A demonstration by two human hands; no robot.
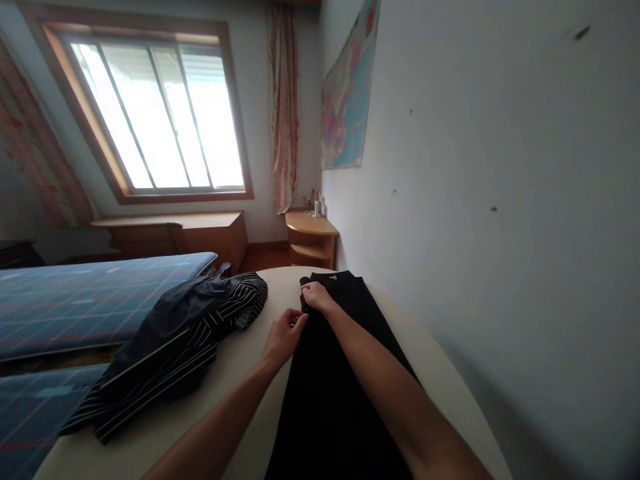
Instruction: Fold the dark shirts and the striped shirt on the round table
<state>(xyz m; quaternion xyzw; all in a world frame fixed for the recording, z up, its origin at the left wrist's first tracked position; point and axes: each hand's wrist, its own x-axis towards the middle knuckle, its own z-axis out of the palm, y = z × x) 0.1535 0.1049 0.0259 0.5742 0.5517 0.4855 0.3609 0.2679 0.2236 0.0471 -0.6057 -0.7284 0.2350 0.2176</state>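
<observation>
A long black garment (333,400) lies stretched out over a round cream tabletop (250,373), its neck end with a small pale label at the far side. My right hand (316,295) is closed on the garment's left edge near the neck, with a bit of black cloth sticking up beyond the fingers. Just nearer to me, my left hand (286,331) has its fingers curled and pinched at the same left edge. What lies between those fingertips is too small to see clearly. My right forearm crosses over the garment and hides part of it.
A dark striped garment (175,333) lies crumpled on the table's left side. Beyond it is a blue plaid mattress (75,300). A white wall (500,267) runs close along the right. A wooden corner shelf (313,227) and a low desk (215,233) stand at the back.
</observation>
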